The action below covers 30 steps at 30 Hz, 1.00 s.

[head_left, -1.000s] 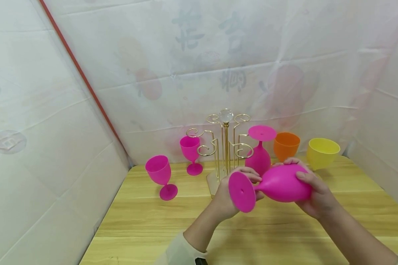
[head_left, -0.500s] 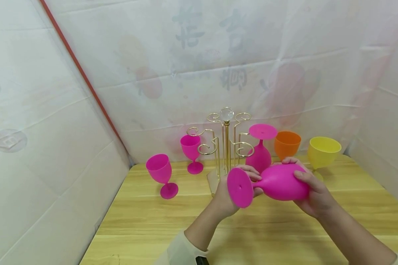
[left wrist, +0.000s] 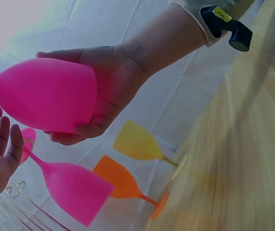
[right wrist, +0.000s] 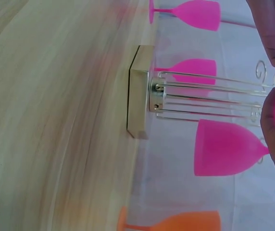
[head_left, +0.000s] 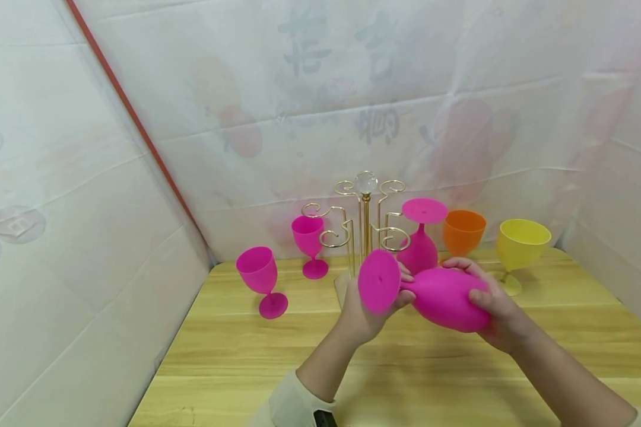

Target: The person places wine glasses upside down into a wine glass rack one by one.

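Observation:
A pink plastic goblet lies tilted in both hands above the table, its round foot toward the left and its bowl toward the right. My left hand pinches the stem between thumb and fingers, partly hidden behind the foot. Around the bowl, near the rim, curls my right hand, thumb on the near side. Just behind stands a gold wire rack with a clear ball on top and curled hooks. From one of its right hooks a second pink goblet hangs upside down by its foot.
Two more pink goblets, a nearer one and a farther one, stand upright left of the rack. An orange goblet and a yellow goblet stand at the back right of the wooden table. Printed white cloth hangs behind.
The foot of the held goblet has risen and shifted a little left, while its bowl end has tipped slightly down. Both hands keep their hold on it.

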Each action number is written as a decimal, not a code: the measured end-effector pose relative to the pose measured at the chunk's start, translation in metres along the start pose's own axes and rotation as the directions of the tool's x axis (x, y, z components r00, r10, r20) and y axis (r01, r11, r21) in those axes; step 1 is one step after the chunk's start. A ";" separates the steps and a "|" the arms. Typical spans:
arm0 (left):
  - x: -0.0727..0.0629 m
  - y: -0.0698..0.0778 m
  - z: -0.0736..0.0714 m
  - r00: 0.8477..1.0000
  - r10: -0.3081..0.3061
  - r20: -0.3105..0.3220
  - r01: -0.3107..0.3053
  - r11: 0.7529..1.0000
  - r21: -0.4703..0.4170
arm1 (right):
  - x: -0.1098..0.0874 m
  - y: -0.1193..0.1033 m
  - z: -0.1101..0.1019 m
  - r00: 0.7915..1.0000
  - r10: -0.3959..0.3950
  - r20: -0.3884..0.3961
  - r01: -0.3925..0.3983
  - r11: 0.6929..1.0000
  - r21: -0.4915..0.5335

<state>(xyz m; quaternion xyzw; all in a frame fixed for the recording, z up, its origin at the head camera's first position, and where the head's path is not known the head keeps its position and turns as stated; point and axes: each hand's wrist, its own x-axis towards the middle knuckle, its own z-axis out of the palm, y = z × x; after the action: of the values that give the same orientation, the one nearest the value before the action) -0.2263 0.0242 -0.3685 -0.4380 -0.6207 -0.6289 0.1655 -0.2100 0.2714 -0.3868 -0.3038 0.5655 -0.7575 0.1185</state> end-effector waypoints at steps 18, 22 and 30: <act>-0.003 -0.004 0.000 1.000 -0.015 -0.028 0.007 0.961 -0.275 | 0.001 0.007 0.015 0.999 0.036 0.003 -0.034 0.973 -0.228; -0.004 -0.004 0.000 1.000 -0.008 -0.026 0.001 0.969 -0.248 | 0.003 0.007 0.018 0.999 0.052 0.004 -0.049 0.964 -0.261; -0.009 -0.003 0.001 0.997 -0.071 -0.019 0.067 0.985 -0.156 | 0.003 0.011 0.032 0.998 0.060 0.020 -0.047 0.915 -0.401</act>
<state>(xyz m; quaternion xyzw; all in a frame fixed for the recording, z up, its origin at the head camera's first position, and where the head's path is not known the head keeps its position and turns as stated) -0.2232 0.0232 -0.3770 -0.4200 -0.5824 -0.6862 0.1166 -0.1950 0.2408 -0.3901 -0.3180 0.7145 -0.6176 0.0835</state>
